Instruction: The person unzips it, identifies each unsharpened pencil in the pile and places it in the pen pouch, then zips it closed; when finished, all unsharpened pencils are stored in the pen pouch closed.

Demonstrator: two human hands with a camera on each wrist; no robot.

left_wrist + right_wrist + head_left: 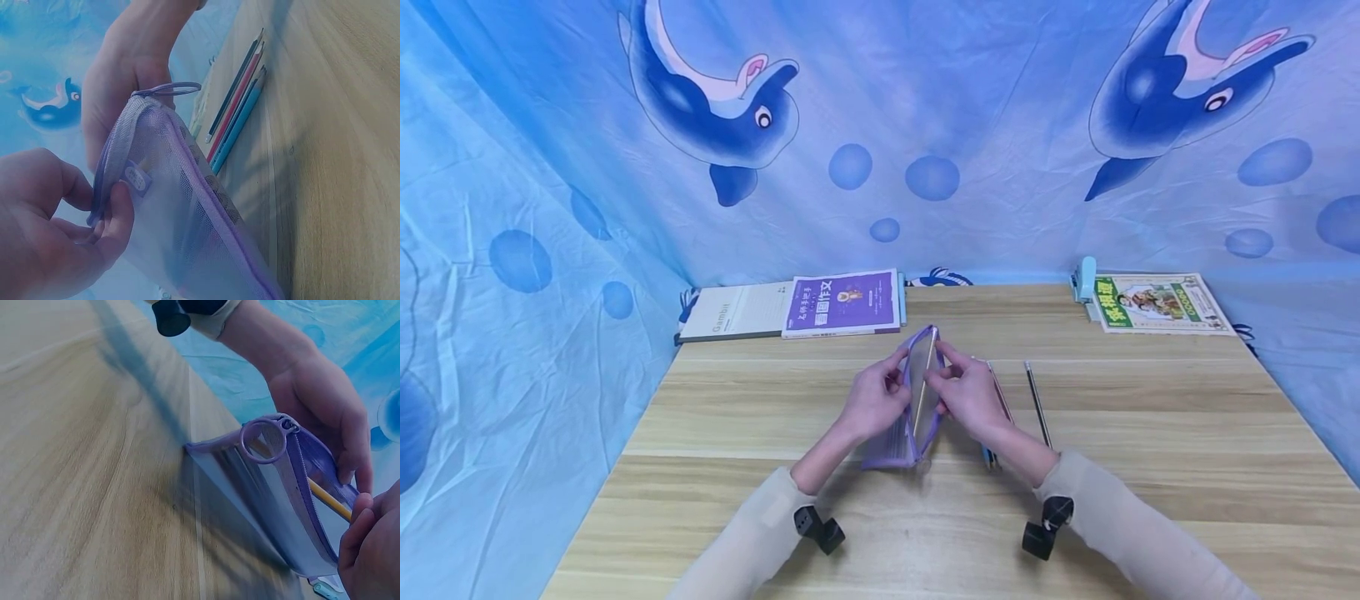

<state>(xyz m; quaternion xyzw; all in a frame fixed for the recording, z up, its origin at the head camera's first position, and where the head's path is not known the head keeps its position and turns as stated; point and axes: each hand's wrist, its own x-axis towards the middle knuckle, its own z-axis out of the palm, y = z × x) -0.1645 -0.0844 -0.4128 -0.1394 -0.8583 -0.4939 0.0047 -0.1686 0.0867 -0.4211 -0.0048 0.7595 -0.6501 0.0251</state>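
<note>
A purple-trimmed mesh zip pouch (889, 446) stands above the wooden table, its zipped mouth spread apart. My left hand (872, 402) pinches the left edge of that mouth between thumb and fingers. A yellow pencil (330, 501) lies slanted in the opening, with its lower part inside the pouch. At the pencil's upper part, my right hand (973, 402) pinches it close against the right edge of the mouth. A purple ring pull (245, 442) hangs at the near end of the zip. Through the mesh a small white label (137, 179) shows.
Right of the pouch lie a black pencil (1037, 402), a red pencil (237, 100) and a teal pencil (240, 128). Along the back are a pale notebook (737, 312), a purple book (842, 304), a light-blue stapler-like object (1086, 279) and a green-and-white booklet (1165, 304).
</note>
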